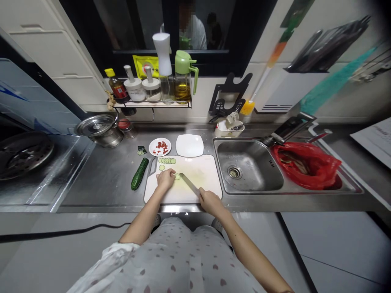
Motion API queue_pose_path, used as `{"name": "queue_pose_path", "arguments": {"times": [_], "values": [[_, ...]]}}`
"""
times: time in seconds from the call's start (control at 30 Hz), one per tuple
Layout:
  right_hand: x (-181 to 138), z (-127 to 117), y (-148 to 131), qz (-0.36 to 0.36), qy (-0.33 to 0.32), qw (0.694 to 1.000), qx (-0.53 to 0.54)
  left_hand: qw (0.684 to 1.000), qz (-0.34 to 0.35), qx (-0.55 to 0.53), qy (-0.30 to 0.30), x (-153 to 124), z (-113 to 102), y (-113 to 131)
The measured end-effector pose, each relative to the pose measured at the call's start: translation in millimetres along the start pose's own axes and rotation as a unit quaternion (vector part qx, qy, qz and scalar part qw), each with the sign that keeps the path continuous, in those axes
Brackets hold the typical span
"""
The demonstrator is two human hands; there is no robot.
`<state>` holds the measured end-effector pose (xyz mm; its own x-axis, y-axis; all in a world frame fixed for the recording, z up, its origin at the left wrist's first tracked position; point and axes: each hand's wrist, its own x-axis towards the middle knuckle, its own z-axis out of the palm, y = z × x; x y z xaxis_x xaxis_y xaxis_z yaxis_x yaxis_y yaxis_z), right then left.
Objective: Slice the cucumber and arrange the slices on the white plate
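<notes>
My left hand is curled over a piece of cucumber on the white cutting board, and a green cut end shows at my fingertips. My right hand grips the handle of a knife, whose blade points up and left toward that cut end. A row of cucumber slices lies along the board's far left edge. A whole cucumber lies on the steel counter just left of the board.
Behind the board stand a small plate of chopped red bits and an empty white square plate. The sink is to the right, with a red bag in the basin beside it. A lidded pot and a condiment shelf sit at the back left.
</notes>
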<state>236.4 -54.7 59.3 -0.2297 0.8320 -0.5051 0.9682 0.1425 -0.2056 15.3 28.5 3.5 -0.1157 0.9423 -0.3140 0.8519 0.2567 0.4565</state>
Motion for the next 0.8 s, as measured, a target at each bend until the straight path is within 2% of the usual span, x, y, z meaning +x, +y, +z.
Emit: {"name": "queue_pose_path", "arguments": {"times": [0.23,0.47,0.8], "values": [[1.0,8.1,-4.0,-0.011,-0.006,1.000,-0.009,1.000,-0.015,0.008,0.021,2.7,5.6,-2.3],[0.7,6.1,-7.7,-0.012,-0.016,1.000,-0.021,0.999,-0.021,0.004,0.030,3.4,7.7,-1.9],[4.0,3.0,-13.3,-0.023,-0.052,0.998,-0.029,0.999,-0.032,-0.004,0.020,2.5,3.6,-0.3]]}}
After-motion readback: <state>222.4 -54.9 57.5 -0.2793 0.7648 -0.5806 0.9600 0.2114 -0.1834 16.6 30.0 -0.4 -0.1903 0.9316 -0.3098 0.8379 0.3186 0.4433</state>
